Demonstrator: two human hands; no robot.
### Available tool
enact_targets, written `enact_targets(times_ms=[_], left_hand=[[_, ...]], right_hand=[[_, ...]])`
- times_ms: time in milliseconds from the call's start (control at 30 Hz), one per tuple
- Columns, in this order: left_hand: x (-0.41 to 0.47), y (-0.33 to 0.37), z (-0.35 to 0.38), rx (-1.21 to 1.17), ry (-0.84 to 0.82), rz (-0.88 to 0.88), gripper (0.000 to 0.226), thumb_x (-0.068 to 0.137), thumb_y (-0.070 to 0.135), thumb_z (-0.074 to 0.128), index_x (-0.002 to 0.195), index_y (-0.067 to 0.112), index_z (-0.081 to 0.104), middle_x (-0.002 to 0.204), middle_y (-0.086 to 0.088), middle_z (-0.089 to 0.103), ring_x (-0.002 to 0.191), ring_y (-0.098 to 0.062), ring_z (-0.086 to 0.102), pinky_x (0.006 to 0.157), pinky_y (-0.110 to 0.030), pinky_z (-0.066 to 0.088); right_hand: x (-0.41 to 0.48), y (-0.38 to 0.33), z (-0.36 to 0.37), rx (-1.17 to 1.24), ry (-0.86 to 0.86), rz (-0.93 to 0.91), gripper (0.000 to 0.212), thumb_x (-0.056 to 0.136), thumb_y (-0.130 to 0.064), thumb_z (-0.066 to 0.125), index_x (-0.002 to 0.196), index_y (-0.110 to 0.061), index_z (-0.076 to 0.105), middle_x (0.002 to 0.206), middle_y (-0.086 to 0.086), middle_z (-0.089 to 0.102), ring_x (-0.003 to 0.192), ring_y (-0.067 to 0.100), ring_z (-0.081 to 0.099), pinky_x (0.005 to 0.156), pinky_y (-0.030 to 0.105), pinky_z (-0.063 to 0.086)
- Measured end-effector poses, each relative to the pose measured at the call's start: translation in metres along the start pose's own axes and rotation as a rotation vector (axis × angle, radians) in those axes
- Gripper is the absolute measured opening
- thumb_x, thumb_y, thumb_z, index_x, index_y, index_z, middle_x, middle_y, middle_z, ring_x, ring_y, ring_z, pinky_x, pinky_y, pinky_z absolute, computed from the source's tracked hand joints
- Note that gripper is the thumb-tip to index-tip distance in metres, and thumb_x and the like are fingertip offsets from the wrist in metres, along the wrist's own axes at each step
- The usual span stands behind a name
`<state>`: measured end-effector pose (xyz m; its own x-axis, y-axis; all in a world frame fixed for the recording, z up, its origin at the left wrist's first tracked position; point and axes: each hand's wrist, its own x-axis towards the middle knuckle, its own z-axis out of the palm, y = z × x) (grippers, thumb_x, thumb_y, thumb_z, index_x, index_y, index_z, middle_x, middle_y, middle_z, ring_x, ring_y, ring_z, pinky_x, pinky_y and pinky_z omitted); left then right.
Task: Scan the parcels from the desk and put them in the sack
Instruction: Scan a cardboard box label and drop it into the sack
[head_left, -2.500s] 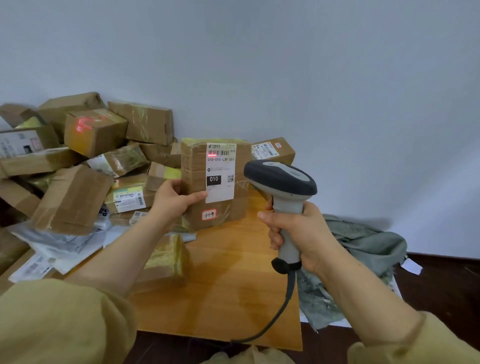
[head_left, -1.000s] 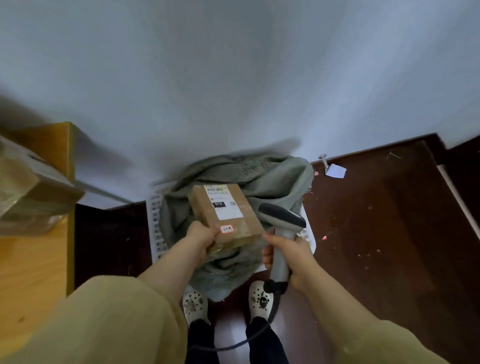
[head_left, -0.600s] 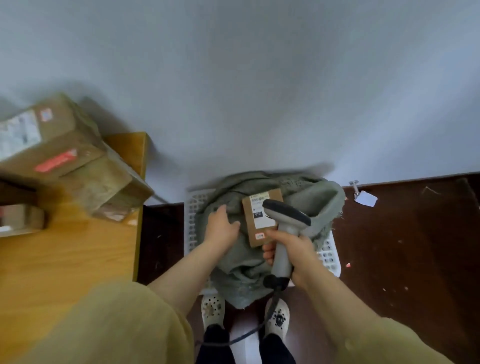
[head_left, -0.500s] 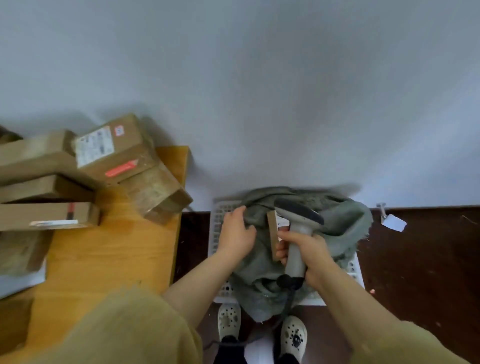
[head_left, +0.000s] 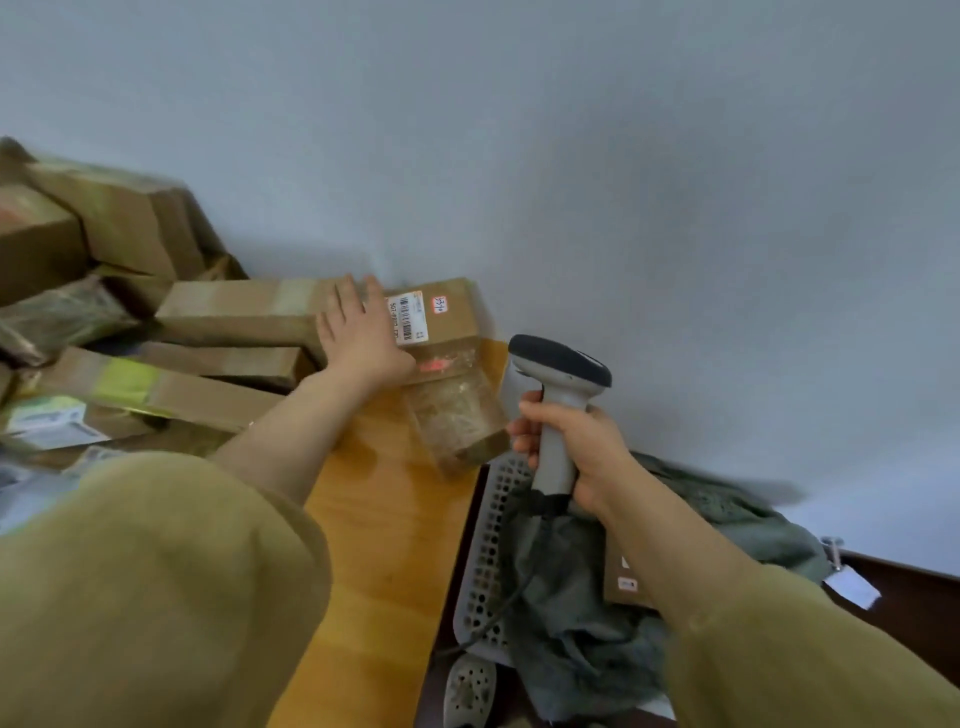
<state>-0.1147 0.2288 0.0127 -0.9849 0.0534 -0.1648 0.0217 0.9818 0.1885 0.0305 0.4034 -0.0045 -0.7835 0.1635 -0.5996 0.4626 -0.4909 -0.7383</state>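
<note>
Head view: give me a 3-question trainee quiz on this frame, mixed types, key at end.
1. True or false: the right hand grips the barcode scanner by its handle.
2. The left hand, fingers straight, lies on: A) the labelled cardboard parcel; B) the floor; C) the scanner's head.
3. Fill in: a brown parcel lies in the grey-green ____ beside the desk.
Key: 1 true; 2 A; 3 sack.
</note>
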Motion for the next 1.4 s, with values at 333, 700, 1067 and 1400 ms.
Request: enact_targets(times_ms=[333, 700, 1067, 1400], left_hand=[[0.026, -0.019, -0.014, 0.165, -0.109, 0.276, 0.124, 0.063, 0.042, 0.081, 0.152, 0.012, 0.001, 0.146, -0.019, 0.026, 0.137, -0.038, 0.019, 0.112, -0.046, 0.022], [-0.15, 0.018, -0.007, -0.799, -0.041, 0.031, 0.094, 0.062, 0.042, 0.086, 0.135, 0.014, 0.034, 0.129, 0.005, 0.044, 0.115, -0.005, 0.047, 0.089, -0.017, 0.045], [-0.225, 0.022, -0.014, -1.245, -0.106, -0.082, 0.079, 0.06, 0.025, 0.088, 0.122, 0.02, 0.04, 0.113, -0.007, 0.066, 0.096, -0.024, 0.066, 0.085, -0.046, 0.051], [-0.211, 0.002, -0.018, -1.324, -0.014, -0.047, 0.114, 0.041, 0.04, 0.094, 0.139, 0.012, 0.042, 0.122, -0.005, 0.064, 0.105, -0.024, 0.066, 0.09, -0.044, 0.054]], right_hand=[[0.005, 0.001, 0.022, -0.007, 0.04, -0.037, 0.025, 0.085, -0.023, 0.07, 0.103, -0.008, 0.06, 0.08, 0.012, 0.07, 0.063, 0.019, 0.064, 0.055, 0.03, 0.053], [-0.071, 0.001, -0.002, 0.127, -0.201, -0.141, 0.053, 0.066, -0.027, 0.073, 0.116, -0.012, 0.062, 0.109, 0.01, 0.072, 0.104, 0.028, 0.067, 0.085, 0.049, 0.055], [-0.133, -0.008, -0.051, -0.072, -0.278, -0.245, 0.021, 0.078, -0.025, 0.071, 0.096, -0.016, 0.066, 0.084, 0.001, 0.076, 0.081, 0.018, 0.072, 0.081, 0.045, 0.057], [-0.18, 0.007, -0.077, -0.243, -0.308, -0.374, 0.006, 0.086, -0.01, 0.066, 0.088, -0.006, 0.063, 0.059, 0.008, 0.054, 0.046, 0.018, 0.047, 0.05, 0.029, 0.046]])
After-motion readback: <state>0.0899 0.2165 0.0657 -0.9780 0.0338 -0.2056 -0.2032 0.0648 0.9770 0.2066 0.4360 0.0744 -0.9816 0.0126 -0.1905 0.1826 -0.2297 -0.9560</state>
